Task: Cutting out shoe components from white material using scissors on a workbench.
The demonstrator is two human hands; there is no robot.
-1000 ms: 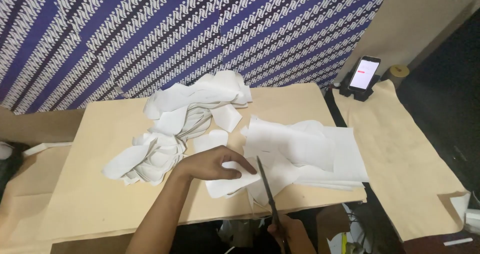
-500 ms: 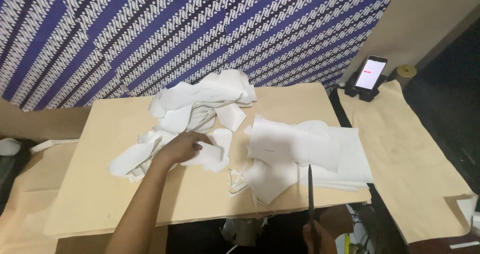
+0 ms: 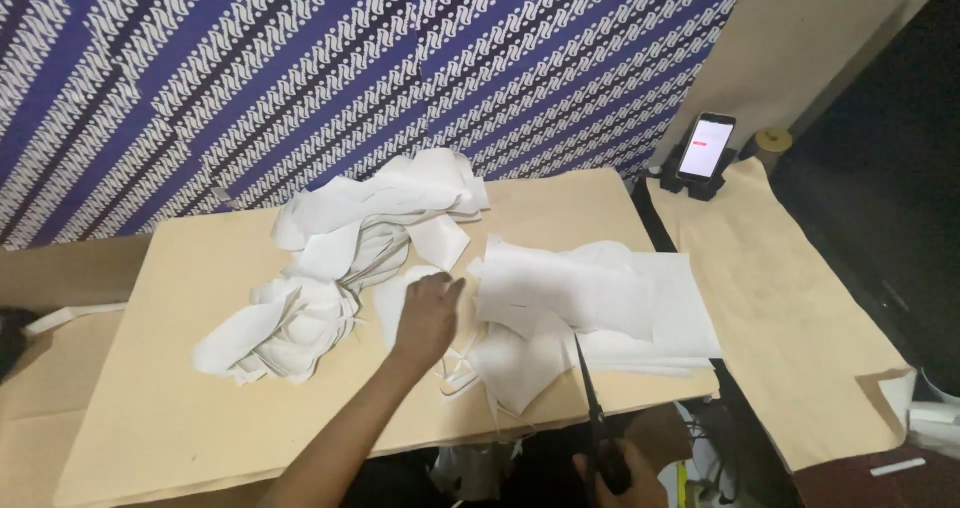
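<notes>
A view from above of a tan surface (image 3: 180, 408) set against a wall hung with blue and white patterned cloth (image 3: 350, 58). The person's left hand (image 3: 428, 313) reaches out over the middle of the surface, palm down, its fingers (image 3: 447, 290) held loosely together and resting on a white paper piece (image 3: 400, 293); it grips nothing. Just to the left of that hand lies a loose heap of white paper scraps (image 3: 290, 323), and a second heap of curled white offcuts (image 3: 390, 198) lies further back, toward the wall. To the right of the hand sits a flat stack of white paper sheets (image 3: 620, 298), overlapping and reaching the near edge of the surface.

The right hand (image 3: 615, 473) is low at the bottom edge of the view, below the front of the surface, its fingers wrapped around the handles of dark scissors (image 3: 592, 408). The blades point up and away from the person, crossing the near edge of the paper stack; whether the blades are parted cannot be told.

Further right, a sheet of brown paper (image 3: 780, 298) covers a second, lower table. At its far end a phone (image 3: 706, 146) with a lit screen stands propped in a dark holder.
</notes>
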